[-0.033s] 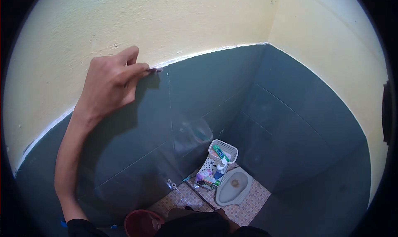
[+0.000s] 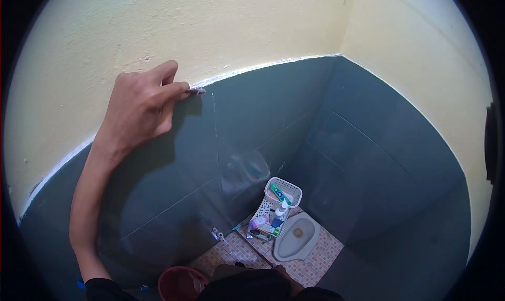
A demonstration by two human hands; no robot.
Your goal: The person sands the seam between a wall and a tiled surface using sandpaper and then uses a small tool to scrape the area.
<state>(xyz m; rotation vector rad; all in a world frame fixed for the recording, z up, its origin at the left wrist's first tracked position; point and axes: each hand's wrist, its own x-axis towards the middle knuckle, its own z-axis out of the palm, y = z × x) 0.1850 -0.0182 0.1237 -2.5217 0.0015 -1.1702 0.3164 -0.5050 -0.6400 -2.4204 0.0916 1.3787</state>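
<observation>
My left hand [image 2: 141, 103] is raised against the wall, its fingers pinched on a thin dark strip-like tool [image 2: 197, 91]. A whitish clump sits at the tool's tip, and most of the tool is hidden by the fingers. That tip lies at the white seam line [image 2: 231, 77], where the cream upper wall [image 2: 252, 27] meets the dark grey-green tiles [image 2: 263, 106]. Low in the view, only a small part of my right hand [image 2: 280, 271] shows beside my dark clothing; its fingers are too hidden to read.
Below are a squat toilet [image 2: 310, 243], a white plastic basket [image 2: 298, 194] of toiletries, a pump bottle [image 2: 281, 209] and several packets. A wall tap [image 2: 218, 234] sits left of them. A red bucket [image 2: 167, 280] stands at the lower left on the mosaic floor [image 2: 323, 251].
The tool's tip has shifted slightly downward, and more of the whitish clump shows on it. My left hand has barely moved.
</observation>
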